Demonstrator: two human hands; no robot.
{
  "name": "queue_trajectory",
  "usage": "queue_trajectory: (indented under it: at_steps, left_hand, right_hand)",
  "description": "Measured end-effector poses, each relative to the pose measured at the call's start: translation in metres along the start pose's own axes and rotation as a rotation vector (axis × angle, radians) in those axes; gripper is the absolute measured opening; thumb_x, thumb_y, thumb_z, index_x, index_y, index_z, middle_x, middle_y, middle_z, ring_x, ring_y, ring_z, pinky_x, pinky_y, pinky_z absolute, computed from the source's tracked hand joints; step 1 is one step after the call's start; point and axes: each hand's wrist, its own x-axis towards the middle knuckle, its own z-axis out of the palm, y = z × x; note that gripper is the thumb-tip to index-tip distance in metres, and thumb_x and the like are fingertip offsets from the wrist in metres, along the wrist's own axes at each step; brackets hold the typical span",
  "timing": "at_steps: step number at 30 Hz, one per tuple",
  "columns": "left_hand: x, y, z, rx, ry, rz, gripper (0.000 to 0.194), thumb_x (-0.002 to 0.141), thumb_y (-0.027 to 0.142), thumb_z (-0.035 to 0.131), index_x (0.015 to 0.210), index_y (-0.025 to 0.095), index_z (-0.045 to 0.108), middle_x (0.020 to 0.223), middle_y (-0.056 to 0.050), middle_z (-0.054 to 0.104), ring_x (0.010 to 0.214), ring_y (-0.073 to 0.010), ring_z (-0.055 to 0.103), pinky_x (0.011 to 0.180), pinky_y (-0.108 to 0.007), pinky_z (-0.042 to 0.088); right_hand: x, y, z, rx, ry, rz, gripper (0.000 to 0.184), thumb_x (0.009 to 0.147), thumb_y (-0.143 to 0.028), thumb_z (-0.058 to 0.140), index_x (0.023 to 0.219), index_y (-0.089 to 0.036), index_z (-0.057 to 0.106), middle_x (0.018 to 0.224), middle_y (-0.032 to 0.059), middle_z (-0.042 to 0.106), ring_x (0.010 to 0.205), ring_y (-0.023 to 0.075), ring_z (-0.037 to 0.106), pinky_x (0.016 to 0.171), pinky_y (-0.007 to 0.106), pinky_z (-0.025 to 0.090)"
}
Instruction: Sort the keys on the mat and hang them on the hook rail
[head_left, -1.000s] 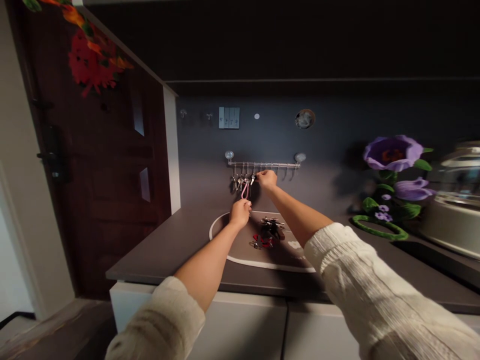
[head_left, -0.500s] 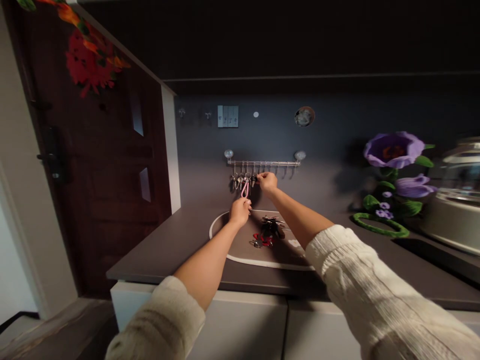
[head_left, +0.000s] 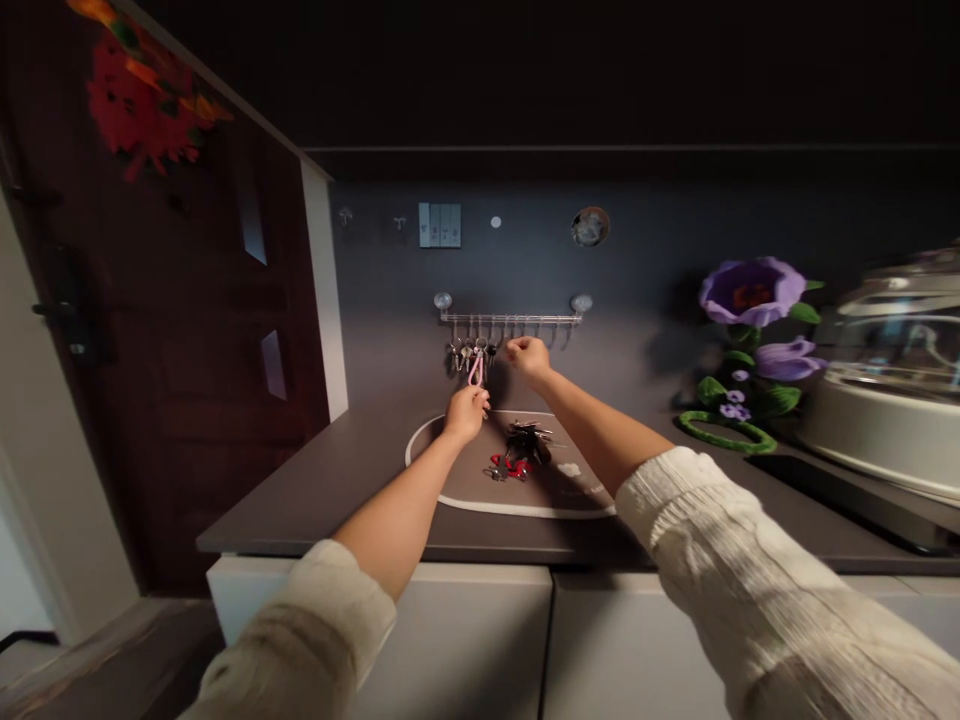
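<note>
A clear hook rail (head_left: pixel 517 320) is fixed to the dark wall, with several keys (head_left: pixel 456 355) hanging at its left part. Among them hangs a pink strap (head_left: pixel 475 370), its lower end in the fingers of my left hand (head_left: pixel 465 415), which is closed on it. My right hand (head_left: pixel 529 356) is just under the hooks, right of the hanging keys. Its fingers are pinched together; whether anything is between them is hidden. Below, on a brown mat (head_left: pixel 465 490) with a white rim, lie a bunch of dark keys (head_left: pixel 529 440) and red key pieces (head_left: pixel 511 467).
A purple knitted flower (head_left: pixel 750 293) on a green base and a white appliance with a clear top (head_left: pixel 885 425) stand on the right of the counter (head_left: pixel 285 490). A dark flat object (head_left: pixel 840 500) lies before them. A brown door (head_left: pixel 187 400) is at the left; a cabinet overhangs above.
My right hand has drawn slightly right, away from the hanging keys. My left hand stays on the pink strap. The whole view has shifted, so things appear farther left.
</note>
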Motion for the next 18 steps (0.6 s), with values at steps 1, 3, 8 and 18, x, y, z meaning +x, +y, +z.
queue_trajectory:
  at_steps: [1, 3, 8, 18]
  left_hand:
    - [0.0, -0.001, 0.0, -0.001, -0.008, 0.003, 0.016, 0.079, 0.015, 0.043, 0.068, 0.013, 0.055, 0.058, 0.001, 0.057, 0.045, -0.0046, 0.046, 0.051, -0.017, 0.039]
    - [0.0, -0.002, 0.001, -0.004, -0.027, 0.024, 0.015, 0.078, 0.014, 0.043, 0.068, 0.013, 0.055, 0.059, 0.0, 0.057, 0.045, -0.0049, 0.047, 0.052, -0.017, 0.039]
    - [-0.002, -0.003, 0.002, 0.003, -0.08, 0.056, 0.012, 0.077, 0.015, 0.046, 0.069, 0.014, 0.056, 0.061, 0.0, 0.058, 0.048, -0.0062, 0.048, 0.052, -0.018, 0.039]
    - [-0.009, 0.001, 0.001, 0.101, -0.17, 0.109, 0.009, 0.072, 0.013, 0.052, 0.073, 0.013, 0.061, 0.059, 0.002, 0.056, 0.053, -0.0075, 0.046, 0.053, -0.019, 0.036]
  right_hand:
    - [-0.002, -0.001, -0.002, 0.018, -0.009, 0.007, 0.014, 0.068, -0.019, 0.049, 0.068, -0.014, 0.062, 0.061, 0.0019, 0.06, 0.055, 0.0095, 0.054, 0.058, 0.022, 0.044]
    - [-0.008, -0.003, -0.007, 0.066, -0.034, 0.016, 0.013, 0.069, -0.02, 0.049, 0.069, -0.014, 0.06, 0.065, 0.0021, 0.061, 0.056, 0.0088, 0.053, 0.057, 0.021, 0.043]
    - [-0.027, -0.002, -0.02, 0.185, -0.124, 0.023, 0.013, 0.072, -0.022, 0.049, 0.07, -0.013, 0.058, 0.064, 0.0018, 0.06, 0.053, 0.0065, 0.049, 0.054, 0.019, 0.04]
    - [-0.078, 0.024, -0.037, 0.283, -0.241, 0.139, 0.017, 0.071, -0.031, 0.058, 0.075, -0.014, 0.059, 0.074, 0.0046, 0.064, 0.058, 0.0073, 0.051, 0.055, 0.02, 0.039]
